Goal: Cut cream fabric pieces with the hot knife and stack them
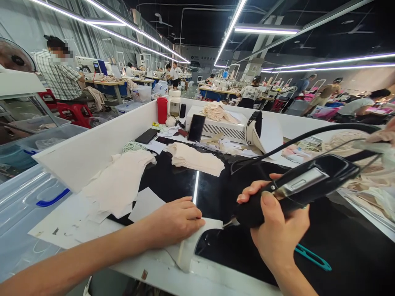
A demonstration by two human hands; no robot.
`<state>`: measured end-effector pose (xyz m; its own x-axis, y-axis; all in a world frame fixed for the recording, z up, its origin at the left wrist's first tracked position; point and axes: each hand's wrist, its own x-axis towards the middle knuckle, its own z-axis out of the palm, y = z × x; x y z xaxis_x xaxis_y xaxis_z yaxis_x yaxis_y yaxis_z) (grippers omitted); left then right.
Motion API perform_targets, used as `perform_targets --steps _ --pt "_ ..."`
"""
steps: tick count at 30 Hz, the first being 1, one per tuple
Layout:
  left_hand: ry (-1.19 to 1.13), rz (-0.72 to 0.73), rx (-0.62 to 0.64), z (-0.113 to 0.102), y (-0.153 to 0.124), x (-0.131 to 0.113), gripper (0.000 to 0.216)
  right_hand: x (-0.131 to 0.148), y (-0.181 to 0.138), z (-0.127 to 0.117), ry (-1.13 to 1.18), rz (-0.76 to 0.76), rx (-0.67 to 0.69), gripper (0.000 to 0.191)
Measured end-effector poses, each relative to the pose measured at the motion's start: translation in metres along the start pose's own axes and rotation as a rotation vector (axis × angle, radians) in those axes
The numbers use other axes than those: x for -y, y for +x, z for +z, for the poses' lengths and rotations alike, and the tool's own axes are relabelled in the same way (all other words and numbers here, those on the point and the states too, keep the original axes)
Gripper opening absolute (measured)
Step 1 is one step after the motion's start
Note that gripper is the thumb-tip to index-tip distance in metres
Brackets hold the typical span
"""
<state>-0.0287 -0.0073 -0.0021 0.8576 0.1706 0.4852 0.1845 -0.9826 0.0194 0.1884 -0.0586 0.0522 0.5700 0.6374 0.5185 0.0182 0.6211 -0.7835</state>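
My right hand [282,228] is wrapped round a black corded handheld tool [308,181] with a silver strip along its body. Its thin metal tip points left and meets, or nearly meets, the corner of a white curved piece of cloth [212,224]. With fingers bent and close together, my left hand [177,220] presses that cloth against the glossy black work surface [228,263]. Part of the cloth is hidden under the hand. Beyond it lies a stack of cream fabric pieces [197,158], and more cream pieces [120,176] are spread at the left.
A teal tool [313,257] lies right of my right wrist. Along the back stand a phone [196,127], a white vented box [220,129], a white visor [262,137] and a red container [162,110]. The tool's cable [296,137] arches rightward, near another hand [384,135].
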Motion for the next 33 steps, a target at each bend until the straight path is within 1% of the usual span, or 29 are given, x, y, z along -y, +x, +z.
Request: perform_targets --steps 5,11,20,26,31,33 --pt "0.001 -0.004 -0.022 0.001 0.001 -0.001 0.021 0.003 0.006 0.013 0.055 0.023 -0.049 0.041" --pt "0.004 -0.008 -0.036 0.003 0.000 -0.001 0.025 -0.004 0.001 0.026 0.080 0.028 0.000 0.041" --pt "-0.005 -0.011 -0.026 0.004 -0.002 -0.001 0.022 -0.009 -0.005 0.024 0.061 0.011 0.046 0.041" --pt "-0.006 -0.016 -0.020 0.004 -0.002 -0.001 0.021 -0.007 -0.006 0.024 0.028 0.026 0.053 0.036" --pt "-0.013 -0.011 -0.038 0.006 -0.003 -0.001 0.022 -0.002 -0.001 0.019 0.046 0.016 -0.015 0.039" --pt "-0.016 -0.015 -0.042 0.006 -0.003 -0.001 0.023 -0.001 0.001 0.016 0.046 0.017 -0.022 0.039"
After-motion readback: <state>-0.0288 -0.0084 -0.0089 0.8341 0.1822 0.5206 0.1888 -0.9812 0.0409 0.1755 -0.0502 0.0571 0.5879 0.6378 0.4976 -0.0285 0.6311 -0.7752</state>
